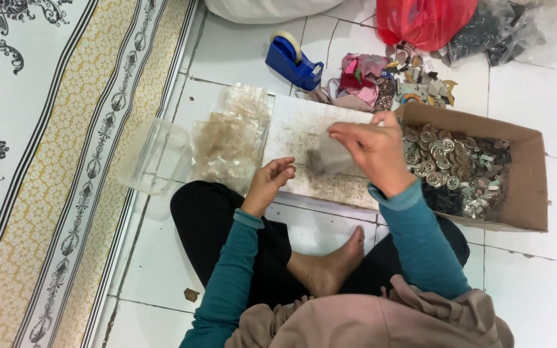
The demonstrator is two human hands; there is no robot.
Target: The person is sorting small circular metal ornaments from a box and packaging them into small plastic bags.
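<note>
A small clear plastic bag [327, 159] is pinched at its upper edge by the right hand [375, 151], fingers closed together on it; it hangs with its long axis roughly vertical, above a worn white board [304, 129]. The left hand [271, 180] is held just beside the bag, fingertips curled loosely together; whether anything is gripped cannot be told. A cardboard box [530, 187] of metal pieces [439, 158] lies to the right.

The person wears long teal sleeves [420, 238] with ribbed cuffs, black trousers [214, 219], a taupe headscarf [369, 322], and goes barefoot [330, 264].
</note>
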